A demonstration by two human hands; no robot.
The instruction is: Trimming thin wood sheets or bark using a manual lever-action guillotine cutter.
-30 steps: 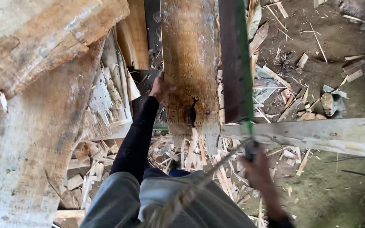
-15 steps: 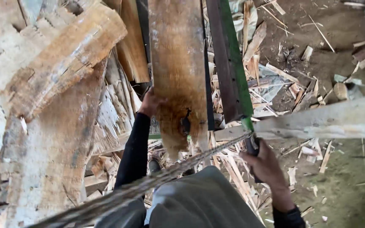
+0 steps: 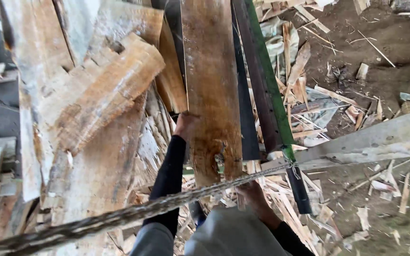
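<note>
A long brown wooden plank (image 3: 210, 85) stands nearly upright in front of me. My left hand (image 3: 185, 126) grips its left edge, arm in a black sleeve. My right hand (image 3: 252, 193) is under the plank's lower end, fingers curled against it. A dark beam with a green edge (image 3: 266, 95) runs right beside the plank. A thick twisted rope (image 3: 134, 214) stretches from the lower left up to the beam, where it is tied.
Rough split boards (image 3: 100, 95) pile up at the left. A pale horizontal beam (image 3: 380, 137) crosses at the right. Wood scraps and splinters (image 3: 309, 114) litter the dirt ground (image 3: 385, 42) below.
The view has shifted right and down along the boards. My right hand has moved from the beam's rope tie to under the plank's lower end. The left hand stays on the plank's edge.
</note>
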